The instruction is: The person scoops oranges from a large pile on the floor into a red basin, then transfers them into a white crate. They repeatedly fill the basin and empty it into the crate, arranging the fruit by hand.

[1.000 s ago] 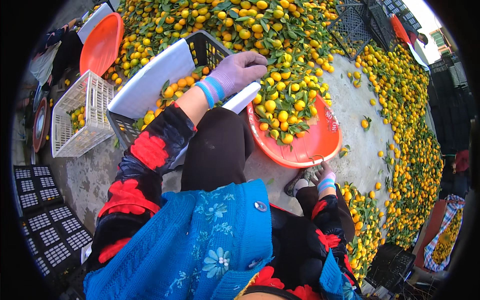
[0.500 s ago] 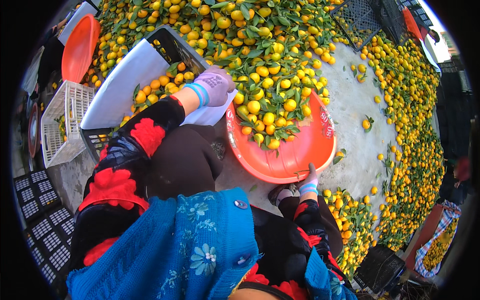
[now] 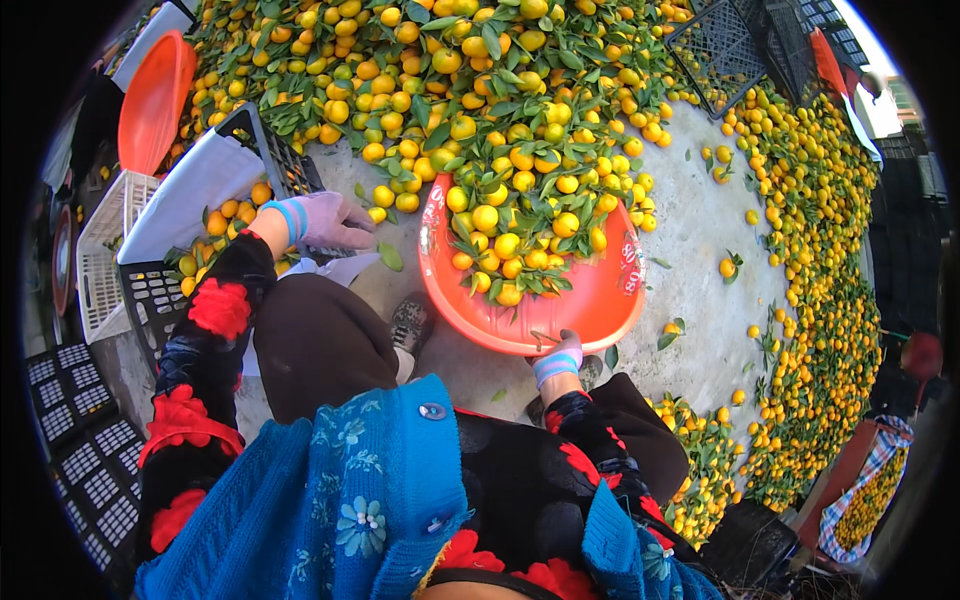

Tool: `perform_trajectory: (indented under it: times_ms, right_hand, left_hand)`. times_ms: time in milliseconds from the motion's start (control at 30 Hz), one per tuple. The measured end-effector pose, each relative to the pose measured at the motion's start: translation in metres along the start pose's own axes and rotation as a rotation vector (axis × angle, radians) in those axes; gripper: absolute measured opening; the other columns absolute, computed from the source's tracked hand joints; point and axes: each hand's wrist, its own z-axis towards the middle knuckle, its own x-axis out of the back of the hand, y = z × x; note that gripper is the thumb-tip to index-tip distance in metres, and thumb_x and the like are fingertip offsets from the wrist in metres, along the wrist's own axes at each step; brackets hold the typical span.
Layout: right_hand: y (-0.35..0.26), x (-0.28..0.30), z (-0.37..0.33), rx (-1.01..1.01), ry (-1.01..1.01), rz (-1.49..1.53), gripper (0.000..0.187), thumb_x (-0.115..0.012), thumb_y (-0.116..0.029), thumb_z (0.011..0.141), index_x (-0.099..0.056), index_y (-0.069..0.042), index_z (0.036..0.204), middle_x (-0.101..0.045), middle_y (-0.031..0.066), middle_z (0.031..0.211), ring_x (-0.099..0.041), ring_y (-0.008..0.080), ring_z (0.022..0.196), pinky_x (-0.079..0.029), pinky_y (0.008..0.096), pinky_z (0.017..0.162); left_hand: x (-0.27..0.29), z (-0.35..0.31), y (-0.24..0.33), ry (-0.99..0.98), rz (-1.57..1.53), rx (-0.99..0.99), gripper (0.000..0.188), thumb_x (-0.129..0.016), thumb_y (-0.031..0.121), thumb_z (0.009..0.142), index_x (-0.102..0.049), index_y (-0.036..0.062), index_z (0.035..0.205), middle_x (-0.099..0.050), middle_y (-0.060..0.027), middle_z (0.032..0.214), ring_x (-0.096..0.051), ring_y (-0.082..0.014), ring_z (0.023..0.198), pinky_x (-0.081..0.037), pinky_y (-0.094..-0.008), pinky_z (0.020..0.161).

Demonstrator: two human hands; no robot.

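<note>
My right hand (image 3: 562,354), in a light purple glove with a striped cuff, grips the near rim of a red plastic basin (image 3: 585,310). The basin lies on the floor against the fruit heap, and small orange-yellow citrus fruits (image 3: 507,245) with green leaves fill its far part. On the left, my left hand (image 3: 335,221), gloved alike, hovers beside a black plastic crate (image 3: 262,150), fingers loosely apart and nothing visible in them. White sheeting (image 3: 190,185) lines this crate, and several orange fruits (image 3: 232,212) lie inside.
A large heap of citrus (image 3: 380,85) spreads across the far side, with another (image 3: 830,300) along the right. A white crate (image 3: 100,260) and a second red basin (image 3: 155,105) stand left. Black crates (image 3: 715,55) rest at the far right; loose fruits dot the concrete floor (image 3: 690,190).
The lined crate has shifted left and nearer, and my left hand has come off its edge. The red basin has moved slightly left with my right hand still on its rim.
</note>
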Motion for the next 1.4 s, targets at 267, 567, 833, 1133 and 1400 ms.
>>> perform_trajectory:
  times_ms: [267, 567, 833, 1133, 1400]
  right_hand:
    - [-0.148, 0.024, -0.025, 1.127, 0.258, -0.516, 0.051, -0.060, -0.021, 0.090, -0.050, 0.007, 0.131, -0.060, 0.0161, 0.125, -0.057, 0.0243, 0.110, -0.043, 0.0325, 0.096]
    - [-0.264, -0.201, 0.064, 1.201, -0.244, -1.258, 0.052, -0.059, -0.036, 0.091, -0.060, 0.005, 0.122, -0.065, 0.0167, 0.117, -0.061, 0.0223, 0.108, -0.043, 0.0307, 0.095]
    - [-0.270, -0.376, 0.180, 0.956, -0.445, -1.222, 0.077, -0.051, -0.064, 0.084, -0.056, -0.003, 0.131, -0.059, 0.0174, 0.129, -0.054, 0.0261, 0.118, -0.035, 0.0323, 0.103]
    - [-0.236, -0.419, 0.194, 0.773, -0.322, -1.699, 0.082, -0.051, -0.067, 0.078, -0.056, -0.004, 0.129, -0.056, 0.0210, 0.131, -0.052, 0.0367, 0.123, -0.037, 0.0382, 0.104]
    - [-0.189, -0.304, 0.103, 0.656, -0.583, -2.000, 0.056, -0.067, -0.040, 0.073, -0.065, -0.004, 0.115, -0.067, 0.0186, 0.110, -0.064, 0.0303, 0.104, -0.048, 0.0377, 0.091]
  left_hand:
    - [0.074, 0.173, 0.029, 0.492, -0.098, -0.074, 0.043, -0.053, 0.039, 0.088, -0.065, 0.0109, 0.118, -0.067, -0.0137, 0.115, -0.061, -0.0301, 0.110, -0.046, -0.0383, 0.096]
    - [0.019, 0.330, 0.030, 0.571, 0.012, 0.057, 0.080, -0.045, 0.063, 0.089, -0.033, 0.0082, 0.146, -0.040, -0.0220, 0.146, -0.041, -0.0365, 0.132, -0.035, -0.0413, 0.108]
    - [0.023, 0.348, 0.045, 0.495, -0.016, 0.107, 0.083, -0.049, 0.071, 0.082, -0.039, 0.0176, 0.144, -0.035, -0.0227, 0.148, -0.038, -0.0412, 0.133, -0.032, -0.0464, 0.109]
    - [0.043, 0.371, 0.043, 0.298, -0.192, 0.174, 0.083, -0.048, 0.072, 0.082, -0.050, 0.0103, 0.137, -0.049, -0.0217, 0.136, -0.049, -0.0355, 0.125, -0.039, -0.0423, 0.104]
    - [-0.031, 0.335, 0.085, 0.170, -0.326, -0.064, 0.074, -0.062, 0.066, 0.078, -0.057, 0.0126, 0.129, -0.042, -0.0221, 0.140, -0.047, -0.0384, 0.124, -0.039, -0.0412, 0.103]
